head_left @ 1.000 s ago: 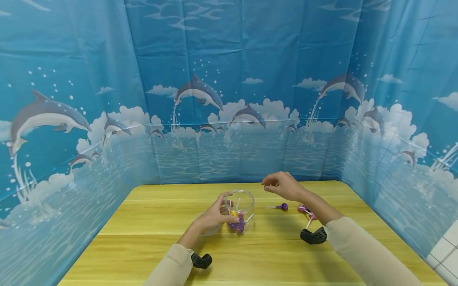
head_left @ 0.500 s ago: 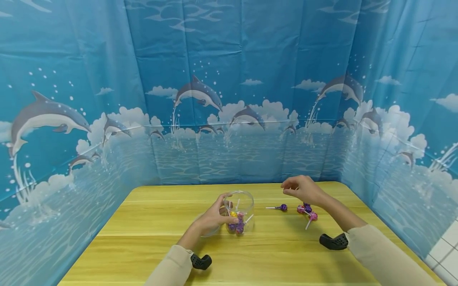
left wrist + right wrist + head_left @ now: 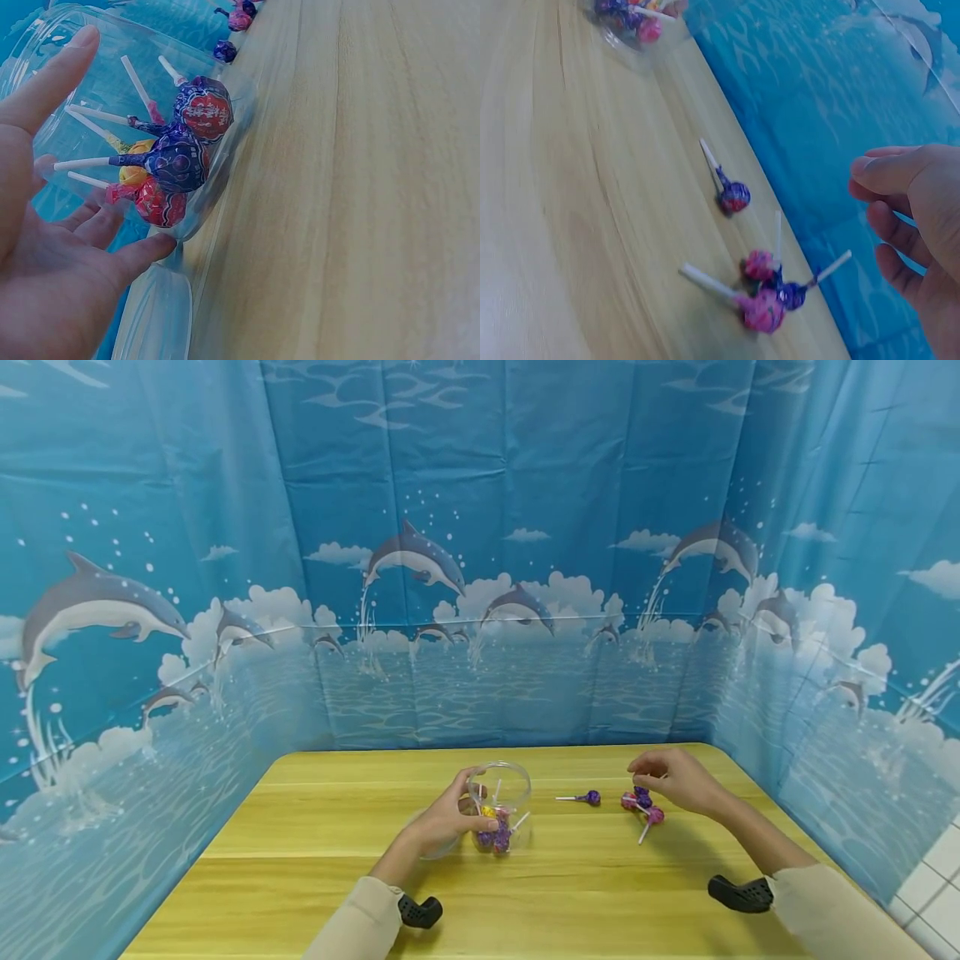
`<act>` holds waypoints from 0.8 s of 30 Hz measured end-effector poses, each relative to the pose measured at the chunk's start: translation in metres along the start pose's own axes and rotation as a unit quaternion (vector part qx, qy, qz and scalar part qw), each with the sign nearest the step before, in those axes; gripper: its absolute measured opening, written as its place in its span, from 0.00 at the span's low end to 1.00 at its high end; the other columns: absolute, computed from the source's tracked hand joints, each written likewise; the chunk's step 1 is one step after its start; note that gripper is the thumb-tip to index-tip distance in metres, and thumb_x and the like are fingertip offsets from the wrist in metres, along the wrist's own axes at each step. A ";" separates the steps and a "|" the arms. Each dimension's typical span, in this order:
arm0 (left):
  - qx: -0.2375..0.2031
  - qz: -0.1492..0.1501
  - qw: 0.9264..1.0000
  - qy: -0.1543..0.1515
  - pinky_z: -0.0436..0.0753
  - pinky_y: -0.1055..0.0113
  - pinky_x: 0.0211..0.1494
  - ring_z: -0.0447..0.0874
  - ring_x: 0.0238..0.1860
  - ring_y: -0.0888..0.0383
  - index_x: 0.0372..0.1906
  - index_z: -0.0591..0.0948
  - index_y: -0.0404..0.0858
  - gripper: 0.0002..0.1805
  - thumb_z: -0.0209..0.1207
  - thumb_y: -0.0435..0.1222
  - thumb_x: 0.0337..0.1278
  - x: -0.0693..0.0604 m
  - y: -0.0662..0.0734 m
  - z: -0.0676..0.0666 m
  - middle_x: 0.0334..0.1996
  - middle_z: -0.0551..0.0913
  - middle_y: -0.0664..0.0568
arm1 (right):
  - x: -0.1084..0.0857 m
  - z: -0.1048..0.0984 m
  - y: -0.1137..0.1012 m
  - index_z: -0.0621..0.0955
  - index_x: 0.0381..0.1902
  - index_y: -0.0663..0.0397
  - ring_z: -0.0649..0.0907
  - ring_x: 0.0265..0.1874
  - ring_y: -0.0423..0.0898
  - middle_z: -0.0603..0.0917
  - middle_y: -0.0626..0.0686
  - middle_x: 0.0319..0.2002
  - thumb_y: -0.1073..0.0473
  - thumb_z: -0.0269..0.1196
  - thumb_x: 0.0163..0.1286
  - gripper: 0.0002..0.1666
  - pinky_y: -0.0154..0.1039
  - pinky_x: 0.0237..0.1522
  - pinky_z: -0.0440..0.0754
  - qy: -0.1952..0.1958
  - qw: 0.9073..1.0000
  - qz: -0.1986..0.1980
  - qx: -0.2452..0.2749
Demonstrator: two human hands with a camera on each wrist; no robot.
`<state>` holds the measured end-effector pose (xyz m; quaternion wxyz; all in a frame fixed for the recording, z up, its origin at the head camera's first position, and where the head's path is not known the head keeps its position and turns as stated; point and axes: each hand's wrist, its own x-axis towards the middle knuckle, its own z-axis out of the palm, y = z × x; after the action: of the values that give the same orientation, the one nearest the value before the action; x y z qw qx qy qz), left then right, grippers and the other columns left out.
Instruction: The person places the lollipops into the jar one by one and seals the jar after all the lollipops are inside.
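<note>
My left hand (image 3: 442, 818) grips a clear round jar (image 3: 517, 789) from its left side. Inside lie several wrapped lollipops (image 3: 176, 161), purple, red and yellow, with white sticks. My right hand (image 3: 682, 781) hovers at the far side of a small cluster of lollipops on the table. Its fingers are loosely bent, with nothing between them in the right wrist view. That cluster has a pink lollipop (image 3: 763, 311), a second pinkish one (image 3: 759, 264) and a purple one (image 3: 790, 295). A single purple lollipop (image 3: 593, 797) lies between the jar and the cluster.
A clear lid (image 3: 161, 315) lies on the wooden table (image 3: 315, 868) left of the jar, partly behind my left hand. Blue dolphin-patterned curtains (image 3: 465, 693) stand along the table's back and sides. Pale floor tiles (image 3: 941, 868) show at the right.
My right hand has moved right and a little nearer, from beside the jar to the lollipop cluster. My left hand keeps holding the jar in place.
</note>
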<state>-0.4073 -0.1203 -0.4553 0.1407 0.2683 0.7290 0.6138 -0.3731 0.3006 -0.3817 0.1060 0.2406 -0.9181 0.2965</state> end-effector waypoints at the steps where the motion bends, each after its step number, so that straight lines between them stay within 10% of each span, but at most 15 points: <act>1: -0.002 0.001 1.000 -0.001 0.72 0.45 0.65 0.70 0.68 0.45 0.81 0.55 0.50 0.46 0.68 0.34 0.67 0.000 0.000 0.000 0.66 0.67 0.38 | -0.002 0.000 0.003 0.87 0.49 0.61 0.85 0.38 0.48 0.88 0.50 0.41 0.63 0.66 0.74 0.09 0.51 0.42 0.83 0.002 1.000 0.001 -0.002; 24: 0.001 0.002 1.000 -0.006 0.72 0.45 0.66 0.70 0.69 0.44 0.82 0.53 0.47 0.47 0.69 0.35 0.67 0.001 -0.002 -0.001 0.68 0.64 0.35 | -0.047 0.053 0.057 0.87 0.41 0.52 0.84 0.37 0.42 0.87 0.49 0.40 0.68 0.68 0.70 0.06 0.40 0.38 0.83 -0.045 0.998 0.017 0.050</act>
<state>-0.4085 -0.1207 -0.4566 0.1433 0.2733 0.7280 0.6122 -0.3641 0.3268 -0.4685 0.0479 0.2433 -0.9098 0.3328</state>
